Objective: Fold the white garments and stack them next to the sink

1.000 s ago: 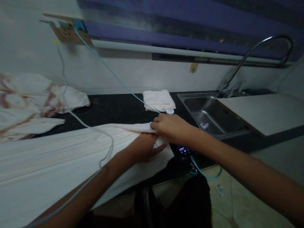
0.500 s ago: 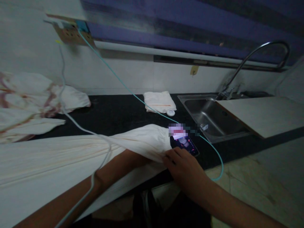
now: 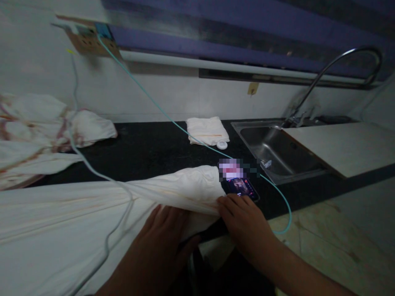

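Observation:
A long white cloth stretches along the black counter, its near edge folded over toward the right end. My right hand has its fingers curled onto the cloth's right end, gripping it close to the phone. My left hand lies on the cloth with fingers stretched out and thumb apart. The folded edge partly hides its fingertips. A pale cable runs across the cloth to the left of that hand.
Behind the phone are a folded white cloth and a small white round object. A teal cable crosses the counter. To the right are a steel sink and a pale board. A stained cloth is heaped on the left.
My left hand has drawn back toward me, out from under the cloth fold where it was hidden. My right hand keeps its hold on the end. The pale cable has shifted left.

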{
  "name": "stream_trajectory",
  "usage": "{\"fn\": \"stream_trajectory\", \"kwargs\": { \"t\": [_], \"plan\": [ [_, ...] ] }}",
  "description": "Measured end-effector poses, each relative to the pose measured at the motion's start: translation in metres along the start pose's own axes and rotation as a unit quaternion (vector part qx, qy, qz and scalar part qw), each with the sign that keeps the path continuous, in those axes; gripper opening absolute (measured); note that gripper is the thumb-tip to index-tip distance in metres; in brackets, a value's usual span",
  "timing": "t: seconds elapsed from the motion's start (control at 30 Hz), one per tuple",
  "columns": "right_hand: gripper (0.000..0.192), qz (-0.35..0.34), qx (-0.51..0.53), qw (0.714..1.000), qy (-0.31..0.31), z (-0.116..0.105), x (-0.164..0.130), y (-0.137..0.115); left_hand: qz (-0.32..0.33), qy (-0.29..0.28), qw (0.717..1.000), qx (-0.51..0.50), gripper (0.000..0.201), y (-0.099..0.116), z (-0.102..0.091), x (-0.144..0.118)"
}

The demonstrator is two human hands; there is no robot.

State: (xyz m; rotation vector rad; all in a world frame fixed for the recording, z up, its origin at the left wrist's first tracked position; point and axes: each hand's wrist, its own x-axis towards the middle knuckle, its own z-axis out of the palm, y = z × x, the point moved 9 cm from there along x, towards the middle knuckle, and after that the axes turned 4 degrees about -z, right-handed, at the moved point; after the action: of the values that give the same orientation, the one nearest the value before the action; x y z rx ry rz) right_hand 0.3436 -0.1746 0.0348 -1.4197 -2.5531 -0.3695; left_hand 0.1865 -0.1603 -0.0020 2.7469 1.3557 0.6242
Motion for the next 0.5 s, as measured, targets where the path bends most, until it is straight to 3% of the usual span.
{"fn": "stream_trajectory", "kwargs": {
  "t": [0.17,0.37,0.5],
  "plan": [
    [0.022,0.001,0.012,1.0,0.02,-0.004,0.007,0.003,-0.033,0.034,0.991,0.122,0.063,-0.022,-0.008,-0.024],
    [0.035,0.007,0.005,0.999,-0.042,0.021,0.001,-0.004,0.031,0.026,0.989,0.14,0.07,-0.034,-0.011,-0.027],
    [0.033,0.033,-0.001,0.996,-0.079,0.0,0.009,-0.024,0.046,0.035,0.992,0.115,0.073,-0.039,-0.012,-0.029]
  ]
}}
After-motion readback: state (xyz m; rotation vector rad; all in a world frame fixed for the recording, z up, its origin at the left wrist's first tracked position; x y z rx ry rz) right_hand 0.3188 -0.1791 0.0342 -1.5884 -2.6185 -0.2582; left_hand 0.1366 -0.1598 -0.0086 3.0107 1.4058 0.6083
